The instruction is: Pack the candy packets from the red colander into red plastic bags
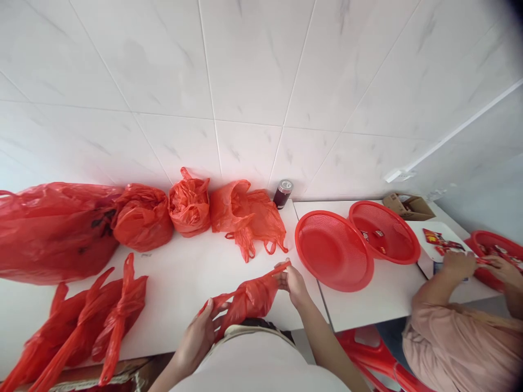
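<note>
A red plastic bag (255,298) sits at the table's front edge, close against my body, with its top drawn out into two handles. My left hand (201,331) is closed on the handle at its left side. On the other side, my right hand (292,282) pinches the other handle between thumb and fingers. The bag looks bunched in the middle; its contents are hidden. Behind it, a loose, crumpled red bag (261,212) lies near the wall.
Filled red bags (143,218) line the wall, and tied ones (118,310) lie at the left front. A dark tumbler (283,194), two red baskets (333,250) and a cardboard box (408,207) stand rightward. A co-worker (457,337) handles small packets at the right.
</note>
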Demonstrator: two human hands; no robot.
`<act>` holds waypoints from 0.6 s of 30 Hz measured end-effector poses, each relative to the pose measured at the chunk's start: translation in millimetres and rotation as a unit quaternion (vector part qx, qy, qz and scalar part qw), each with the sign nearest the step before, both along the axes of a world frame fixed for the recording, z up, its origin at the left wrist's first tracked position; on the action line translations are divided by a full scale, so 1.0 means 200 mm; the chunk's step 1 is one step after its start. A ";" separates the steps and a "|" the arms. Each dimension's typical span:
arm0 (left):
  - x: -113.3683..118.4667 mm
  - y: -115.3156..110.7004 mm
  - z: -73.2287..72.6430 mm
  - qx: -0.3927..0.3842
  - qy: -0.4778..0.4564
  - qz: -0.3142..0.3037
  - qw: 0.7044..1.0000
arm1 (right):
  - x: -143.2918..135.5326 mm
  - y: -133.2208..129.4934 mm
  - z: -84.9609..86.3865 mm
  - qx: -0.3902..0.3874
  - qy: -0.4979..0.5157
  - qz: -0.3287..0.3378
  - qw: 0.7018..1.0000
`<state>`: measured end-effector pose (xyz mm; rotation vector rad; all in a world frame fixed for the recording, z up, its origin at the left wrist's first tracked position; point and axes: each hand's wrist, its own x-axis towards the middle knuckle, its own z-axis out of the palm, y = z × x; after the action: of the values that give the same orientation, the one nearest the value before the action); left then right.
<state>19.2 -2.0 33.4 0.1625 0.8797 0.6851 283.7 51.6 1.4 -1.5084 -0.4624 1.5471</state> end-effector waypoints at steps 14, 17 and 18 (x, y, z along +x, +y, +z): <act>-0.04 -0.04 -0.09 0.004 0.022 -0.004 1.000 | 0.12 0.17 -0.18 -0.049 0.007 -0.059 0.997; -0.06 -0.06 -0.10 0.008 0.078 0.028 0.996 | 0.10 0.18 -0.18 -0.043 -0.002 -0.039 0.998; -0.06 -0.07 -0.10 0.013 0.096 0.037 0.995 | 0.10 0.19 -0.18 -0.042 -0.007 -0.031 0.999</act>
<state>6.2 -16.3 12.8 0.2229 1.0649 0.7582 302.7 90.3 -34.9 -1.5835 -0.3592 1.5244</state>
